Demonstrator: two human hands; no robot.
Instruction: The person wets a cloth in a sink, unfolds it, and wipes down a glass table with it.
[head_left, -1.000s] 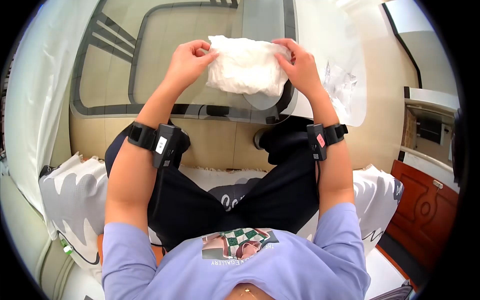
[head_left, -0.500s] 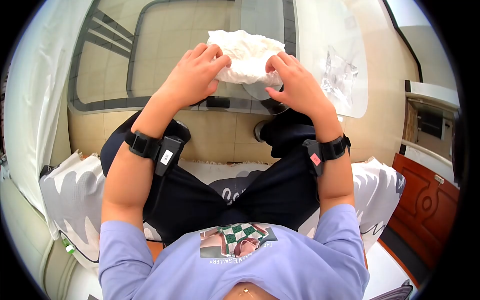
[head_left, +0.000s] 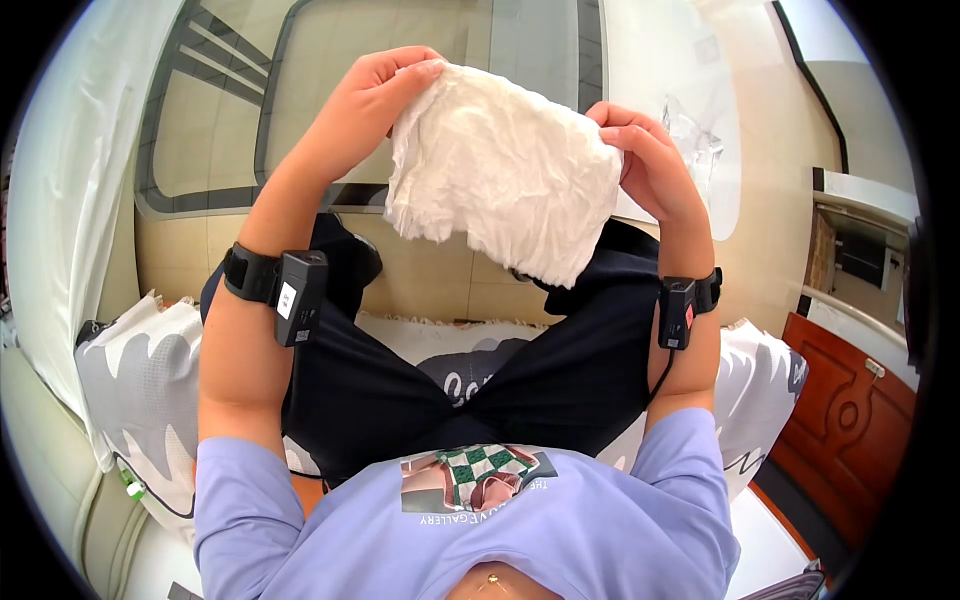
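Note:
A thin, wrinkled white cloth (head_left: 505, 165) with a ragged lower edge hangs spread out in front of me, above my knees and the near edge of the glass table. My left hand (head_left: 378, 100) pinches its upper left corner between thumb and fingers. At the upper right corner, my right hand (head_left: 650, 158) grips it the same way, a little lower than the left. The cloth hides part of the table edge and the floor behind it. Whether it is fabric or a disposable towel I cannot tell.
The glass table (head_left: 350, 60) has a dark border. To its right, a crinkled clear plastic wrapper (head_left: 692, 140) lies on a pale translucent sheet (head_left: 720, 195). A white curtain (head_left: 75, 200) hangs at left. A reddish wooden cabinet door (head_left: 850, 410) stands at right.
The cloth was bunched up over the table; now it is opened out and hangs down closer to me. My hands have moved apart, the left one up, the right one outward.

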